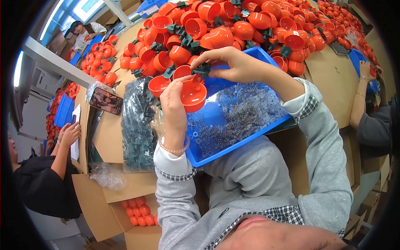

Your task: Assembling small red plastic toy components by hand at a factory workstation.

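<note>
My left hand (173, 109) is closed round a glossy red plastic cup (193, 99), with the cup's hollow side showing. Just above it, my right hand (236, 66) pinches a dark green plastic clip (202, 70) between thumb and fingers. The clip is right by the cup's upper edge; whether they touch, I cannot tell. Under both hands a blue tray (231, 144) rests by my lap. It holds many small metal springs (243, 116) and small clear plastic pieces (263, 98).
A large heap of red cups with green clips (221, 37) covers the table beyond. To the left lie a clear bag of green parts (139, 125) and a phone (106, 101). A cardboard box (98, 204) holds red balls (139, 211). Other people's hands (70, 134) work on both sides.
</note>
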The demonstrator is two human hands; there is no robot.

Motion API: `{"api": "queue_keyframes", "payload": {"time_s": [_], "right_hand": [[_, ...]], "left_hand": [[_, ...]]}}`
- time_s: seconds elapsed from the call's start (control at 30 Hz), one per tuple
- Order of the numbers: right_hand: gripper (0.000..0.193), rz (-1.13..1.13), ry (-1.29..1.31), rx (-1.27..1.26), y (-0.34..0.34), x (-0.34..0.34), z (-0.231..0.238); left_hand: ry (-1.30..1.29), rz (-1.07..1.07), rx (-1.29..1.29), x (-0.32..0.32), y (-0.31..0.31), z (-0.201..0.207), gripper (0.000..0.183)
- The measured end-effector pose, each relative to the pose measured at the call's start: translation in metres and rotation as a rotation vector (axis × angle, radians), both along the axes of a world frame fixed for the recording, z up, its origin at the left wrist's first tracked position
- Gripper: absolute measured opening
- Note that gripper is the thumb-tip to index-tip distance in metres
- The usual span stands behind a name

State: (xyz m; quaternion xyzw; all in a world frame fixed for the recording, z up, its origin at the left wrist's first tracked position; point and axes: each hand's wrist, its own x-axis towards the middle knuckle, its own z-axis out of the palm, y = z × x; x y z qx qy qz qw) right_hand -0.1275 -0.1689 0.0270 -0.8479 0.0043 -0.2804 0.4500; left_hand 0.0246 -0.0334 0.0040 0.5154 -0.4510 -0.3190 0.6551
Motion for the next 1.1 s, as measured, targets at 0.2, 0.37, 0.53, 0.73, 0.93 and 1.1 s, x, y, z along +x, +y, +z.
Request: {"api": "queue_keyframes", "payload": {"time_s": [0.2, 0.37, 0.53, 0.73, 0.93, 1.1], "right_hand": [[0.035, -0.023, -0.008, -0.034, 0.0, 0.0, -0.001], [0.034, 0.052, 0.129, -0.015, 0.005, -0.004, 0.007], [0.03, 0.126, 0.046, -0.006, 0.018, -0.004, 0.007], [0.031, 0.079, 0.039, -0.056, 0.019, 0.002, 0.005], [0.03, -0.018, 0.036, 0.001, 0.008, -0.005, 0.002], [0.027, -0.117, -0.029, -0.335, 0.023, 0.001, 0.0]], "left_hand": [[-0.001, -0.006, -0.006, 0.0, 0.001, 0.0, 0.042], [0.04, 0.002, -0.012, 0.001, 0.004, 0.001, 0.039], [0.073, 0.086, -0.046, 0.005, 0.006, -0.01, 0.036], [0.407, -0.171, 0.142, 0.009, 0.009, 0.001, 0.047], [0.112, -0.015, -0.028, -0.016, 0.008, 0.01, 0.038], [0.216, 0.029, 0.04, -0.005, 0.01, 0.006, 0.029]]}}
